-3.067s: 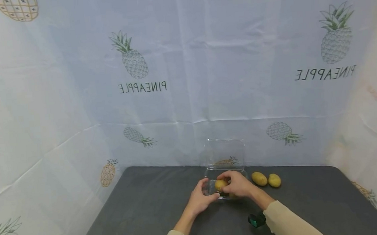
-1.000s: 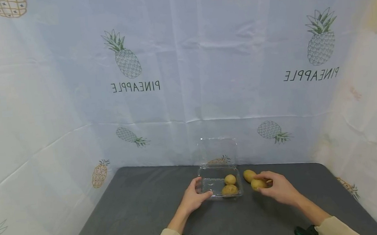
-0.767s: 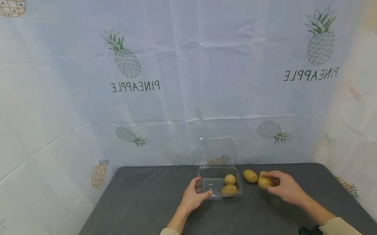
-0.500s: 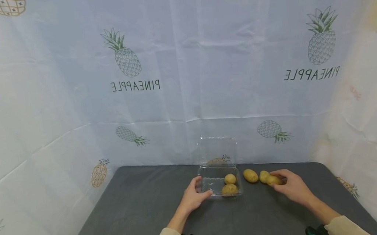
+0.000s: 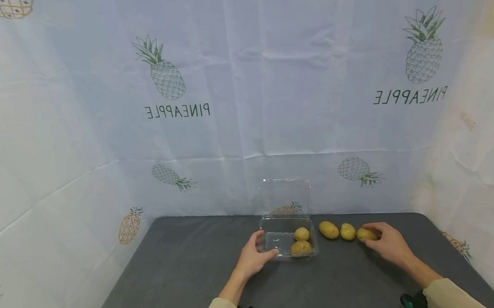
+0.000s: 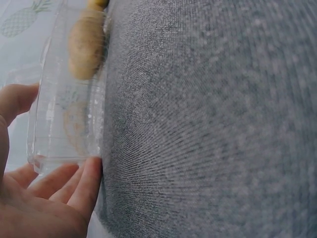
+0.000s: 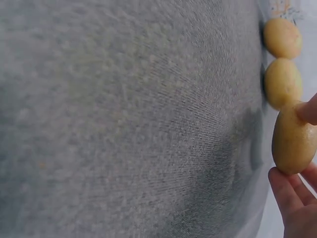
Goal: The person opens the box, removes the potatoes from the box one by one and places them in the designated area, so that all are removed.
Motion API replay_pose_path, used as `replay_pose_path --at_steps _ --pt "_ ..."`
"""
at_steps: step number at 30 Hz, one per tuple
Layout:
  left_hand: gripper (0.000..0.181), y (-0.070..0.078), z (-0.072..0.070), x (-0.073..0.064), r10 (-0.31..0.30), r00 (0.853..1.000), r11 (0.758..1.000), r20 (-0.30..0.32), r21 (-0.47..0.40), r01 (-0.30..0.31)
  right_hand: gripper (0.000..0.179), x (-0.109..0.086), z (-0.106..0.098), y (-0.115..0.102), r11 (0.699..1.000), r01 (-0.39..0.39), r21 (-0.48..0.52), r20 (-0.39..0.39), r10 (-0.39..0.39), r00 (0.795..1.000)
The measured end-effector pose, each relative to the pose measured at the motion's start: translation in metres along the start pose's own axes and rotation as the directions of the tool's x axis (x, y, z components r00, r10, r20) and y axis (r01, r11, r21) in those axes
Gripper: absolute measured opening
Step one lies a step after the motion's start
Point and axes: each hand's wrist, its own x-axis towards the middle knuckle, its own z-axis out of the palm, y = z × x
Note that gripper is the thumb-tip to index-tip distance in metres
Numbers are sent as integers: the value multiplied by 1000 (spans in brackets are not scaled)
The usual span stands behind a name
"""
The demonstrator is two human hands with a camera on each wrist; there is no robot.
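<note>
A clear plastic clamshell container (image 5: pixel 278 243) stands near the table's back edge, its lid (image 5: pixel 284 192) raised behind it. Inside, at the right, lie two potatoes (image 5: pixel 301 234). My left hand (image 5: pixel 252 260) holds the container's near left corner; the left wrist view shows the thumb at the rim and the fingers against the wall. To the right of the container, my right hand (image 5: pixel 392 244) pinches an oval potato (image 7: pixel 293 141) between thumb and fingers. Left of that one sit a rounder potato (image 5: pixel 347 231) and a longer potato (image 5: pixel 329 230), forming a row with it.
Dark grey cloth covers the table (image 5: pixel 186 265). Close behind the table hangs a white curtain (image 5: pixel 228 136) with printed pineapples, and it also runs along both sides. Dark wrist devices (image 5: pixel 414 301) show at the sleeves.
Earlier my right hand was over the container with a potato. Since then it has carried a potato out to the right, past the other two. My left hand stays at the container.
</note>
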Motion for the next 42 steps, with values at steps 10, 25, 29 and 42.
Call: replay_pose_path --at_steps 10,25,29,42 --pt "78 -1 3 -2 3 1000 1000 5 10 -3 42 2 4 13 998 -22 -67 -17 21 1000" --pt "78 -1 1 2 17 1000 1000 5 -4 -17 42 5 2 5 995 10 -101 15 -8 1000" --pt "77 0 0 2 12 1000 1000 0 7 -12 40 5 0 -7 996 17 -92 7 -17 1000" --pt "77 2 -1 0 -3 1000 1000 0 8 3 35 3 1 -60 997 69 37 -6 -69 998"
